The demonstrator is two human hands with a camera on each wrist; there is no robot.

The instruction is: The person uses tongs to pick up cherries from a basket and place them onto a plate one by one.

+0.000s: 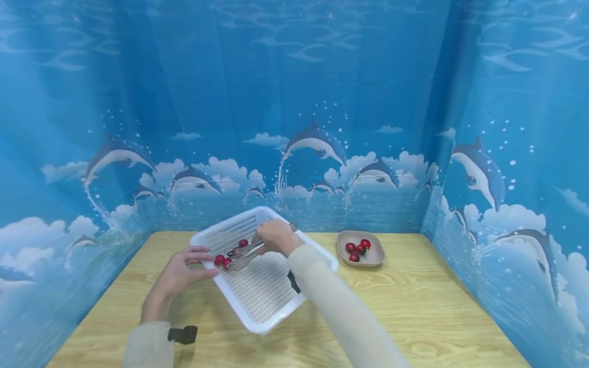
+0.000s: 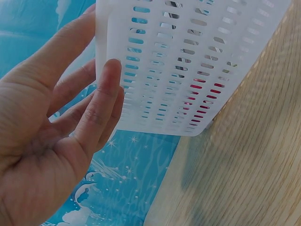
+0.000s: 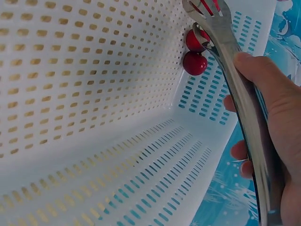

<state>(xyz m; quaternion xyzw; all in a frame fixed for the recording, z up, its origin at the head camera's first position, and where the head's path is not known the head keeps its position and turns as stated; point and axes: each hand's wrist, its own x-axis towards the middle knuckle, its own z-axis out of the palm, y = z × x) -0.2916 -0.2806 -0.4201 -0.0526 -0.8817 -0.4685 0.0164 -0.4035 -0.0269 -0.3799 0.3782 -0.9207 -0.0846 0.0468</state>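
A white perforated basket (image 1: pixel 264 291) sits tilted on the wooden table (image 1: pixel 414 306). My left hand (image 1: pixel 190 263) steadies its left wall, with straight fingers (image 2: pixel 101 101) laid flat against the outside of the basket (image 2: pixel 188 56). Over the basket, my right hand (image 1: pixel 276 237) grips metal tongs (image 1: pixel 244 255). The tongs (image 3: pixel 235 70) reach toward small red fruits (image 3: pixel 194 62) in the far left corner. The same red fruits (image 1: pixel 222 260) lie by the tongs' tip in the head view, and another red fruit (image 1: pixel 243 243) lies beside them.
A tan bowl (image 1: pixel 375 255) holding three red fruits (image 1: pixel 358 249) stands right of the basket. Blue dolphin-print curtains wall the table on the left, back and right. Bare wood shows at the front and right.
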